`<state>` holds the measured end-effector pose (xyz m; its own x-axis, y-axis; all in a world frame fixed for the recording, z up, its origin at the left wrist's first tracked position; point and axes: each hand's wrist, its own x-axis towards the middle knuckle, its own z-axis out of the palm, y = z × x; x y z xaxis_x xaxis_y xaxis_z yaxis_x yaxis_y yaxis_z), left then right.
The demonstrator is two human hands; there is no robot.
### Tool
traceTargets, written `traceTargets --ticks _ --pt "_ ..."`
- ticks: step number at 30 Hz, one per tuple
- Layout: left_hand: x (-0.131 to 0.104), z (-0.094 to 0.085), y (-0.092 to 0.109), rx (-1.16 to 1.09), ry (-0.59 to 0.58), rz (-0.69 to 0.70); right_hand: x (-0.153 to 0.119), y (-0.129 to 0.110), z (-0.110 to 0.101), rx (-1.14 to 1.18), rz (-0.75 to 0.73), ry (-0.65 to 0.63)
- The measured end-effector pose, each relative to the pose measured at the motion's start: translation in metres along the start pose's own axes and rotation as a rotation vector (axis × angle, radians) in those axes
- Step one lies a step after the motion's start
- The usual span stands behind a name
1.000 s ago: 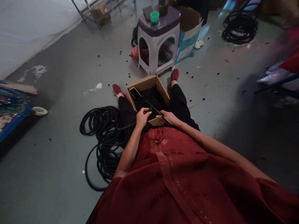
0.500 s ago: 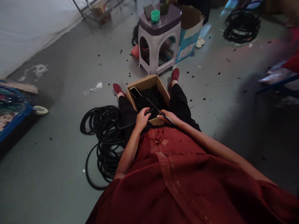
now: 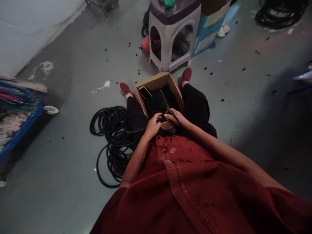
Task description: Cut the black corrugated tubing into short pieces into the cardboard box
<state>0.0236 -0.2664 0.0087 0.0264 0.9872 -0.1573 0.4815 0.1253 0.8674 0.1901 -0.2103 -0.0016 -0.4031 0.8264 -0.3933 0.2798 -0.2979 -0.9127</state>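
My left hand (image 3: 153, 126) is closed around a black rubber tube (image 3: 136, 131), which trails back across my left thigh to a coiled heap (image 3: 109, 121) on the floor. Scissors (image 3: 165, 100) with dark handles are in my right hand (image 3: 178, 118), their blades pointing away from me over the box. The fingertips of both hands are close together above the near edge of a cardboard box (image 3: 175, 92) between my legs. Many small black pieces (image 3: 156, 103) fill its bottom. A small dark-topped rectangular object (image 3: 145, 93) lies at its far left corner.
A grey plastic stool (image 3: 166, 39) stands just beyond the box, with a blue carton (image 3: 203, 40) at its right. On the left is a blue-framed cart (image 3: 23, 130) with a wheel. Black scraps dot the floor; another black coil (image 3: 278, 16) lies far right.
The view has tilted down and shifted left, so the stool and carton sit higher. In my right hand the scissors have turned, and its fingers are nearer my left hand.
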Motion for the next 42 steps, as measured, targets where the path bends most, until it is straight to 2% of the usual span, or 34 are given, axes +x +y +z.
traceTargets --ticks 6,14,18,22,26,30,36,42 --pt "0.009 -0.001 0.008 -0.037 -0.024 -0.074 0.021 -0.002 -0.003 0.081 0.006 -0.004" --pt "0.032 -0.022 0.003 0.24 -0.209 -0.214 0.051 -0.002 -0.036 0.249 0.068 0.01" --pt "0.032 -0.019 0.004 0.306 -0.166 -0.269 0.066 0.005 -0.051 0.299 0.113 -0.019" --pt "0.027 -0.009 0.014 0.329 -0.065 -0.312 0.079 0.009 -0.054 0.287 0.148 -0.097" --pt "0.021 -0.002 0.022 0.367 -0.003 -0.315 0.087 0.015 -0.048 0.263 0.196 -0.165" --pt "0.014 0.0 0.019 0.372 0.023 -0.336 0.089 0.025 -0.038 0.252 0.247 -0.174" --pt "-0.003 -0.005 -0.003 0.323 -0.02 -0.335 0.083 0.035 -0.018 0.253 0.275 -0.151" --pt "-0.023 -0.021 -0.027 0.223 -0.062 -0.298 0.069 0.021 0.02 0.147 0.176 -0.136"
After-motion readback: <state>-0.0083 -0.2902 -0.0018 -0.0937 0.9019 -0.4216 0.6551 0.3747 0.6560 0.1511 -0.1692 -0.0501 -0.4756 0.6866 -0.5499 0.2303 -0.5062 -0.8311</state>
